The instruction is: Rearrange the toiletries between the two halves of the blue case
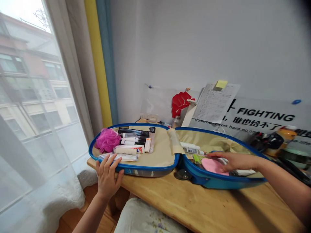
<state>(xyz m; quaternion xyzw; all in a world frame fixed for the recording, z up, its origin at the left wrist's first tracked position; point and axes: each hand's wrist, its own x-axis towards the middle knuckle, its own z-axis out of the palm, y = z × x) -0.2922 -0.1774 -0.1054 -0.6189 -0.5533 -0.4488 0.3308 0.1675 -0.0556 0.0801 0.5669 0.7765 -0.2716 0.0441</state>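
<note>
An open blue suitcase with a beige lining lies on the wooden table. My left hand rests on the near rim of its left half, fingers spread over the edge, touching or close to a white flat packet. In that half sit a purple bath puff, several tubes, a small white-and-orange box and dark packaged items. Reaching into the right half, my right hand has its fingers stretched over a pink flat item, the thumb against it. Some fingers of that hand are hidden.
White tubes lie in the right half beside a green packet. Behind the suitcase stand an orange-labelled bottle, pens and a clipped paper sheet. A curtained window is on the left; the table's front edge is near my lap.
</note>
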